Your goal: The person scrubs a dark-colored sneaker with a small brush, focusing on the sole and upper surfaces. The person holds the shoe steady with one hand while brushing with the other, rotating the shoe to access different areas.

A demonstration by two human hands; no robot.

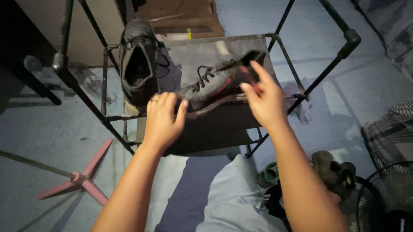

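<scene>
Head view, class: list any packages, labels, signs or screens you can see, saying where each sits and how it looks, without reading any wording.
Flattened cardboard: on the floor beyond the rack, brown and rectangular, with pale tape strips and a small yellow mark near its front edge.
Badge on the fan: lower right, a small pale mark at the centre of the round black grille.
No signs or screens show.

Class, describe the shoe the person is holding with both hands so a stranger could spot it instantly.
Find the black metal rack on the floor. On its shelf lie two dark shoes; the held shoe lies sideways, gripped by the left hand and right hand. Unlike the other shoe, it has red trim.
</scene>
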